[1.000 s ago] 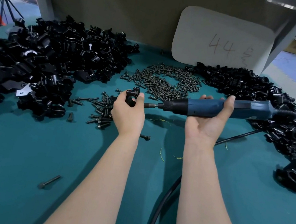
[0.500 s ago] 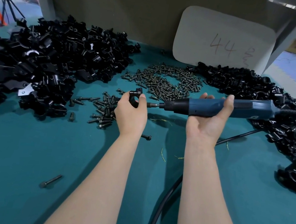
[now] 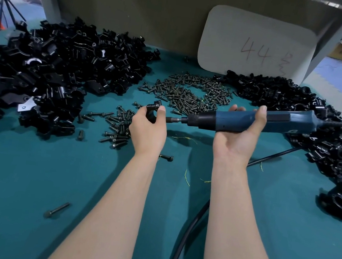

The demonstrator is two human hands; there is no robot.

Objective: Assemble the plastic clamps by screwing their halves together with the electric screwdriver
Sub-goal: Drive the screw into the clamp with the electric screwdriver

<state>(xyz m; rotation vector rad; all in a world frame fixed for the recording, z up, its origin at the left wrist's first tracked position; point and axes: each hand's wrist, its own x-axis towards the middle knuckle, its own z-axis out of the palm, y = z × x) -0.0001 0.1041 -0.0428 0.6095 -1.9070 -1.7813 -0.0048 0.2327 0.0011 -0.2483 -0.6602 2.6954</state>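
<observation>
My left hand (image 3: pixel 147 130) grips a small black plastic clamp (image 3: pixel 153 110) above the teal table. My right hand (image 3: pixel 238 137) holds the blue electric screwdriver (image 3: pixel 244 121) horizontally, fingers curled over its body. The driver's bit (image 3: pixel 172 119) points left and meets the clamp beside my left thumb. Its black cord (image 3: pixel 185 238) runs down between my forearms. A large heap of black clamp halves (image 3: pixel 58 72) lies at the left. Dark screws (image 3: pixel 188 94) are piled in the middle at the back, with a smaller bunch (image 3: pixel 119 126) just left of my left hand.
Another heap of black clamps (image 3: pixel 313 119) curves along the right side, and one clamp (image 3: pixel 337 205) sits apart at the right edge. A white board marked 44 (image 3: pixel 257 47) leans on the back wall. Loose screws (image 3: pixel 57 210) lie on the teal table (image 3: pixel 15 172).
Both hands stay almost where they were. The clamp has turned slightly in my left hand, and the bit remains against it.
</observation>
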